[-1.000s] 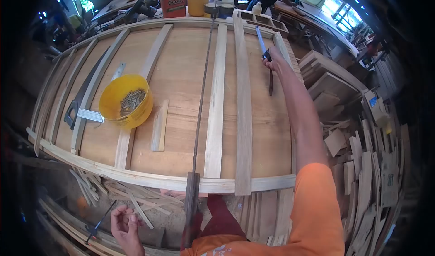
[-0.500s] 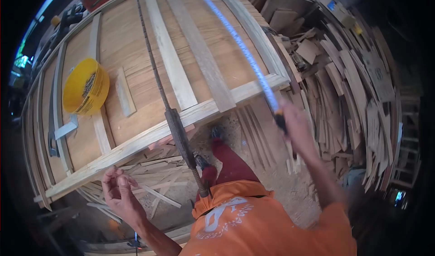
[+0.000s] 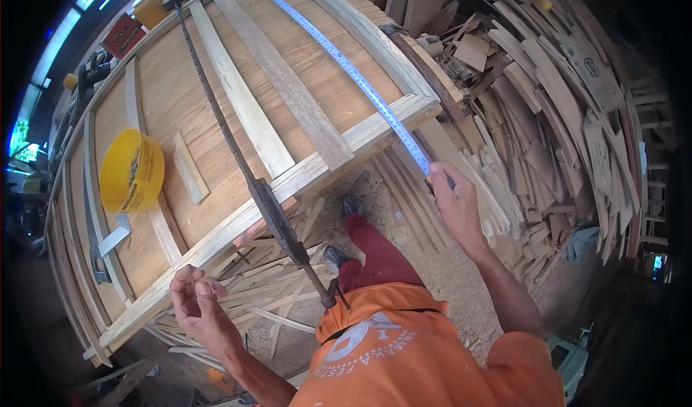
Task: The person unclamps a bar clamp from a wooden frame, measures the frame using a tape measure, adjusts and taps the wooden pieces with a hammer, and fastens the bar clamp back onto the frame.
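One tape measure (image 3: pixel 346 65) is grasped in my right hand (image 3: pixel 455 202), its case mostly hidden by my curled fingers just beyond the near rail (image 3: pixel 375 128) of the wooden frame. I seem to grip it out there so that the blade spans the frame's full depth and stays drawn out. My left hand (image 3: pixel 203 307) is raised beside the rail, fingers half curled; I cannot tell whether they pinch anything small. The bar clamp (image 3: pixel 216 104) reaches over the frame between the yellow bucket (image 3: pixel 126 173) and the pale slat (image 3: pixel 241 90), its screw end towards my waist, probably to squeeze the frame together. The blade's long axis runs from my right hand over the near rail and away, roughly alongside the slats, pointing towards the far side; its far end is out of view.
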Demonstrator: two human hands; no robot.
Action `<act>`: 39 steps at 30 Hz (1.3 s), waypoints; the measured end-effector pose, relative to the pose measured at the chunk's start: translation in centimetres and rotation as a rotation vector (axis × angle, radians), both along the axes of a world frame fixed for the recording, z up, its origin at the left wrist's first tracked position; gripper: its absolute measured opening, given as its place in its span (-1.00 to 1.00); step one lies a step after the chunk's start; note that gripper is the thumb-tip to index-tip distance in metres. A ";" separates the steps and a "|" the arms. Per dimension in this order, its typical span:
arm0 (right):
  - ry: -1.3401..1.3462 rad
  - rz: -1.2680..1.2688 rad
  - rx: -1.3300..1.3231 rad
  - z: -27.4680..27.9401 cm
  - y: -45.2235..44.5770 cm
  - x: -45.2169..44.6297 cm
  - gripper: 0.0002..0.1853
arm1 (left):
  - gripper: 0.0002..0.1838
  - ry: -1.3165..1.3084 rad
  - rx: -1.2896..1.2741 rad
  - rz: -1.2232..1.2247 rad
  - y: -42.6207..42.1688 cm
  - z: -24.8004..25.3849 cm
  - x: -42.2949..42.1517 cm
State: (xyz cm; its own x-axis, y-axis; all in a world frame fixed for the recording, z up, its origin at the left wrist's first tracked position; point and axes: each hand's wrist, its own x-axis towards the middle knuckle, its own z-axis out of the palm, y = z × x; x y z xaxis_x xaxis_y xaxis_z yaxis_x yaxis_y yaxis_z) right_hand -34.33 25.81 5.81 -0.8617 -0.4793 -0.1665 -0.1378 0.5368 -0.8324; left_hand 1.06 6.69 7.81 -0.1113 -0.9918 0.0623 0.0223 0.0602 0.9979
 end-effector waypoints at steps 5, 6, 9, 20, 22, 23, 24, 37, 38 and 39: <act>0.007 -0.004 0.014 0.2 -0.1 0.2 -0.65 | -0.59 -0.006 0.012 0.019 0.2 -0.1 0.3; 0.005 -0.002 0.019 0.3 -0.1 0.2 -0.65 | -0.59 -0.003 0.011 0.014 0.2 -0.1 0.3; 0.038 0.002 0.005 -0.3 0.2 0.0 -0.65 | -0.60 0.000 0.005 0.009 0.2 0.0 0.2; 0.031 0.000 0.014 -0.2 0.0 -0.1 -0.60 | -0.61 0.014 0.024 0.025 0.8 0.0 0.2; 0.028 0.004 0.013 -0.2 0.0 0.0 -0.60 | -0.62 0.013 0.023 0.024 0.9 0.0 0.3; 0.021 0.003 0.011 -0.3 0.0 0.0 -0.60 | -0.62 0.012 0.022 0.026 0.9 0.0 0.3; 0.015 0.004 0.007 -0.3 0.0 -0.1 -0.60 | -0.62 0.016 0.018 0.022 1.0 0.0 0.3; -0.006 0.009 0.027 -0.1 0.1 -0.3 -0.60 | -0.63 0.040 0.024 0.038 1.1 0.1 0.2; -0.006 0.003 0.024 -0.2 0.1 -0.3 -0.60 | -0.63 0.041 0.024 0.038 1.1 0.1 0.2; -0.006 -0.004 0.020 -0.3 0.1 -0.3 -0.59 | -0.63 0.037 0.019 0.033 1.1 0.1 0.2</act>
State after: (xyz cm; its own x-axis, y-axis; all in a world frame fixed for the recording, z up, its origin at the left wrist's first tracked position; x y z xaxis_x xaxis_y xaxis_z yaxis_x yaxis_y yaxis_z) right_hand -34.60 25.86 5.55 -0.8624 -0.4726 -0.1811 -0.1310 0.5541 -0.8221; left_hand 1.25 7.82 7.91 -0.0769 -0.9959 0.0471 0.0575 0.0427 0.9974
